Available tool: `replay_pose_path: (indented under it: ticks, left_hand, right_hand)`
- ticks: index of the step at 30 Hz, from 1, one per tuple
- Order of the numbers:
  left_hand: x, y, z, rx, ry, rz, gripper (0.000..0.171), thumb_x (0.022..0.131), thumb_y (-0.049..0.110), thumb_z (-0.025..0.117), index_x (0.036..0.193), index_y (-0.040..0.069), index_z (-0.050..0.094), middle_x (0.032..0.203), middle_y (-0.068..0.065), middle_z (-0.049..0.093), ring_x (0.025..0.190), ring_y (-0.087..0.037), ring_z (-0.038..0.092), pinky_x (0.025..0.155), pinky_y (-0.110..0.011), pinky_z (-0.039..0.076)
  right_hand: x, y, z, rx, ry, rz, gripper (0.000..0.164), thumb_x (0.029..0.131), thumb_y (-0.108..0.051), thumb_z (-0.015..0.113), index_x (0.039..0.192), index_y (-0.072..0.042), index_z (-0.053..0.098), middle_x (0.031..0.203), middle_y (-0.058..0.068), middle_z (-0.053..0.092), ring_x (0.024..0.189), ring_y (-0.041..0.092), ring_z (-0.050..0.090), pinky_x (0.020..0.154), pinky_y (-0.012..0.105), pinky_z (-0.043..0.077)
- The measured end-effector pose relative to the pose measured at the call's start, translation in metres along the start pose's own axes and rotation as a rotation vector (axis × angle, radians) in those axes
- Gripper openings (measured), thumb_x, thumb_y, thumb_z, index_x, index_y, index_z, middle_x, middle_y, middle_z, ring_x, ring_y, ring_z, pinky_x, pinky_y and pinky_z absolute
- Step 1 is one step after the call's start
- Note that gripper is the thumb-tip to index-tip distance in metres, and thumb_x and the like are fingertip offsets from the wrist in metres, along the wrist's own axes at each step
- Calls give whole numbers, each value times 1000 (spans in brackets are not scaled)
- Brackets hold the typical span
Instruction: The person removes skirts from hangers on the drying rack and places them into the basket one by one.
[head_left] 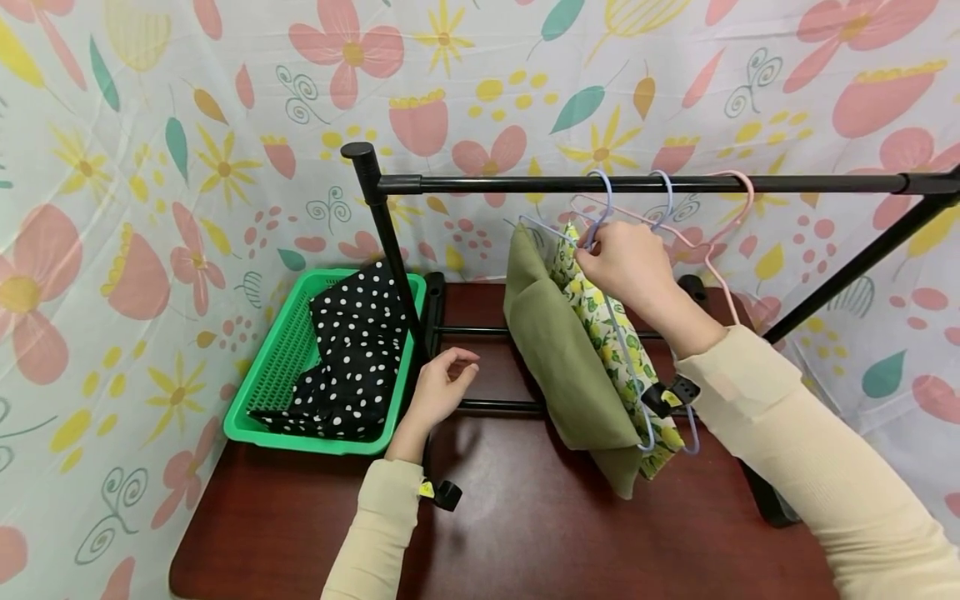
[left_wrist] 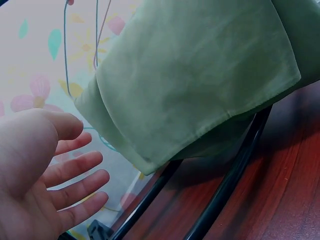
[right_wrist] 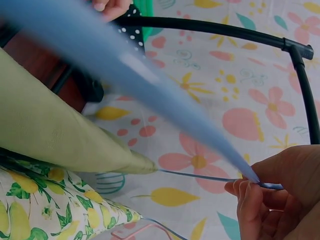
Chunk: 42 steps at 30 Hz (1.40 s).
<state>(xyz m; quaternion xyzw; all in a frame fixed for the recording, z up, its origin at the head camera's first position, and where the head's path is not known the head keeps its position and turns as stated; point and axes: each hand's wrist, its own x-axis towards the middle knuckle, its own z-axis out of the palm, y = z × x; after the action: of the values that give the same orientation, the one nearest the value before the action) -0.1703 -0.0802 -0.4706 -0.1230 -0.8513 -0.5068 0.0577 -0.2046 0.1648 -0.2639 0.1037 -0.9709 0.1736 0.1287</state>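
My right hand (head_left: 630,262) pinches a light-blue hanger (head_left: 607,196) just below its hook, which sits over the black rail (head_left: 495,185). A plain olive-green cloth (head_left: 562,367) hangs folded over this hanger. Beside it, a lemon-print cloth (head_left: 588,304) hangs on a second blue hanger (head_left: 666,185). In the right wrist view, thumb and fingers close on the hanger's neck, its near arm (right_wrist: 150,85) crossing blurred in front. My left hand (head_left: 438,387) hovers left of the green cloth, fingers relaxed and holding nothing; the left wrist view shows a gap between them.
A green basket (head_left: 234,421) with a black polka-dot cloth (head_left: 360,350) stands at the left on the brown table (head_left: 525,533). A pink hanger (head_left: 742,200) hangs on the rail at right. The rack's black post (head_left: 393,242) rises beside the basket, and lower bars (head_left: 495,406) cross behind.
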Motion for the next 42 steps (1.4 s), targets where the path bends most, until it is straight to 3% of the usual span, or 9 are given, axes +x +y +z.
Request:
replay_pose_path:
  ticks: [14, 20, 24, 34, 38, 42]
  left_hand:
    - [1, -2, 6, -30, 12, -31, 13, 87, 17, 61, 99, 14, 66, 93, -1, 68, 86, -13, 63, 74, -28, 52]
    - [1, -3, 10, -35, 10, -86, 15, 87, 19, 61, 101, 16, 66, 96, 0, 67, 89, -12, 63, 74, -29, 51]
    - [2, -4, 14, -62, 19, -123, 16, 88, 19, 61, 103, 17, 65, 101, -2, 67, 93, -14, 63, 76, -31, 51]
    - [3, -4, 19, -218, 39, -180, 24, 89, 19, 59, 112, 11, 60, 113, -5, 63, 102, -17, 61, 86, -32, 48]
    - [3, 4, 16, -352, 16, -214, 28, 90, 14, 58, 116, 3, 57, 117, -13, 61, 105, -27, 59, 88, -39, 48]
    - [4, 7, 16, -524, -3, -312, 32, 91, 12, 56, 121, 1, 54, 122, -16, 57, 109, -31, 57, 91, -48, 45]
  right_hand:
    - [-1, -2, -6, -7, 40, 0, 26, 87, -19, 52, 72, -5, 69, 47, 5, 50, 39, 20, 41, 36, 29, 26]
    - [-1, -5, -9, -26, 75, -25, 34, 86, -17, 51, 54, -9, 54, 42, 2, 40, 39, 19, 36, 38, 29, 24]
    - [-2, -7, -12, -30, 114, -49, 36, 84, -16, 52, 49, -10, 50, 43, 2, 41, 40, 20, 37, 39, 30, 25]
    - [-5, -12, -17, -39, 141, -65, 40, 85, -18, 54, 47, -10, 44, 50, 5, 42, 42, 21, 35, 38, 29, 23]
    - [-6, -15, -19, -36, 156, -84, 33, 85, -18, 53, 53, -9, 55, 47, 4, 44, 41, 21, 36, 38, 28, 22]
    - [-8, -20, -22, -30, 162, -100, 28, 85, -19, 53, 61, -10, 63, 44, 3, 43, 40, 21, 36, 38, 28, 21]
